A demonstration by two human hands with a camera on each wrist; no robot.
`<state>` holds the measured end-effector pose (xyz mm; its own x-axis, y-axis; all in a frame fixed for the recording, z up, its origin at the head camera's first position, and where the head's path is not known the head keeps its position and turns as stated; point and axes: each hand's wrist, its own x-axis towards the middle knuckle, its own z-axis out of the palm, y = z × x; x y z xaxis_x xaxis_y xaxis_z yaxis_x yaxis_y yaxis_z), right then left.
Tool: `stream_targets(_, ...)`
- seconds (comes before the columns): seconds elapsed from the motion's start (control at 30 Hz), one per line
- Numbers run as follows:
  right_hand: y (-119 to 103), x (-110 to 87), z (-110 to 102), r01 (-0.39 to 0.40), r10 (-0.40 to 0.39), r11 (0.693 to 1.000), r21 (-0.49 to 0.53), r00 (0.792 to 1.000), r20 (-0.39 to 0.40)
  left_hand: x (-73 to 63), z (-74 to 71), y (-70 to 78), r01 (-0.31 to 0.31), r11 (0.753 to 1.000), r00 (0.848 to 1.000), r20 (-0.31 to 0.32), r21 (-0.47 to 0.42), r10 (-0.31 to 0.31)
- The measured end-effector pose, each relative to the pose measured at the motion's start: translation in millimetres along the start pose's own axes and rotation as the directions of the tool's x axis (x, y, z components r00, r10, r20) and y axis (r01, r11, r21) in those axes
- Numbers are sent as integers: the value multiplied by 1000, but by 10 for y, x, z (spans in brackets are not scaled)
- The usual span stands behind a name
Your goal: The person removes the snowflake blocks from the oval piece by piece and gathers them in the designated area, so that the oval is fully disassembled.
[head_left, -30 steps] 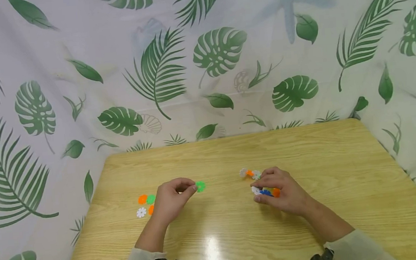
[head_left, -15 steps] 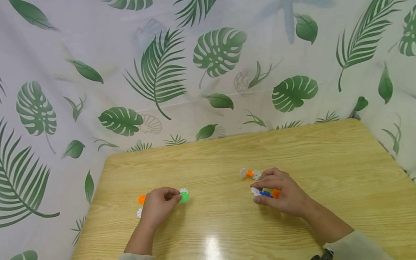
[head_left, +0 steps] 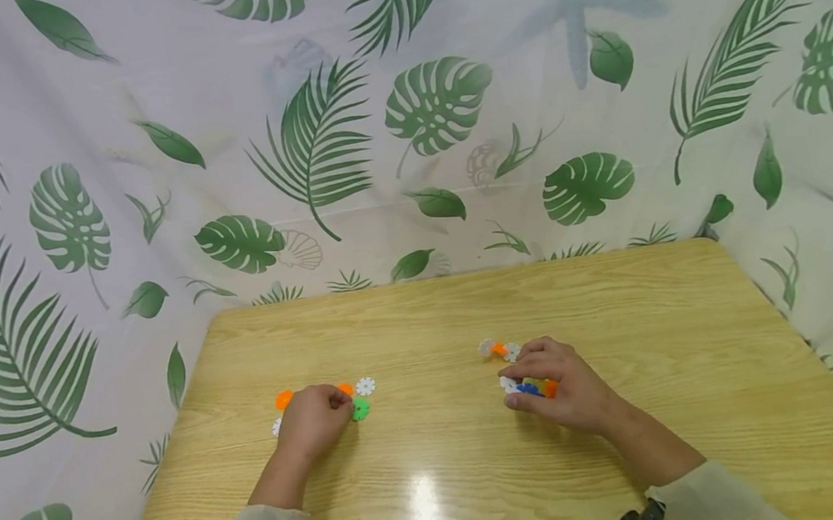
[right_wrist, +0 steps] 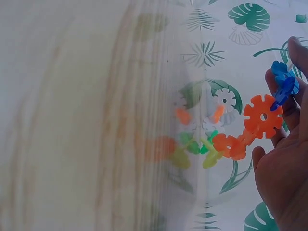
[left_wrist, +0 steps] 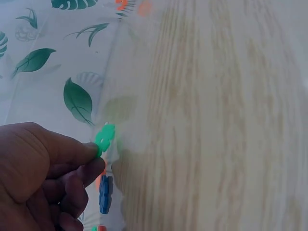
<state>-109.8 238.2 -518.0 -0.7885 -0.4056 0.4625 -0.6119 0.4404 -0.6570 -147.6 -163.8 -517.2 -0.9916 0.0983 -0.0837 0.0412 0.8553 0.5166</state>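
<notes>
My left hand (head_left: 315,422) pinches a green notched plastic disc (head_left: 360,409) between thumb and index finger, low over the left part of the table. The left wrist view shows this green disc (left_wrist: 105,138) at the fingertips, with a blue disc (left_wrist: 104,194) beyond the fingers. A white disc (head_left: 365,386) and an orange disc (head_left: 345,390) lie just past that hand. My right hand (head_left: 567,383) holds a chain of interlocked discs, among them blue discs (right_wrist: 285,82) and an orange disc (right_wrist: 263,116). Its fingers and thumb curve around the chain, partly hiding it.
Beyond the right hand lies a short joined row of white and orange discs (head_left: 499,348). Left of the left hand, an orange disc (head_left: 283,400) and a partly covered white disc (head_left: 277,427) lie on the wooden table (head_left: 422,318). A leaf-patterned cloth (head_left: 374,130) hangs behind.
My left hand has moved left and nearer to the body with the green disc, uncovering the white and orange discs beyond it. The right hand has stayed almost in place.
</notes>
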Motion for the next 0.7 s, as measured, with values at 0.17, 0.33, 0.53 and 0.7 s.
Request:
stream_targets(0.17, -7, 4, 5, -12, 12, 1000, 4, 1000, 9, 17, 23, 10, -8, 998, 1000, -13, 60, 9)
stream_targets(0.33, -22, 10, 3, -9, 9, 1000, 11, 1000, 11, 17, 35, 48, -16, 993, 1000, 0, 113, 16)
stream_targets(0.53, -45, 25, -5, -4, 4, 1000, -4, 1000, 12, -4, 33, 112, -43, 992, 999, -22, 123, 46)
stream_targets(0.7, -51, 27, -2, -4, 4, 1000, -6, 1000, 13, -42, 36, 209, -92, 994, 994, -61, 51, 95)
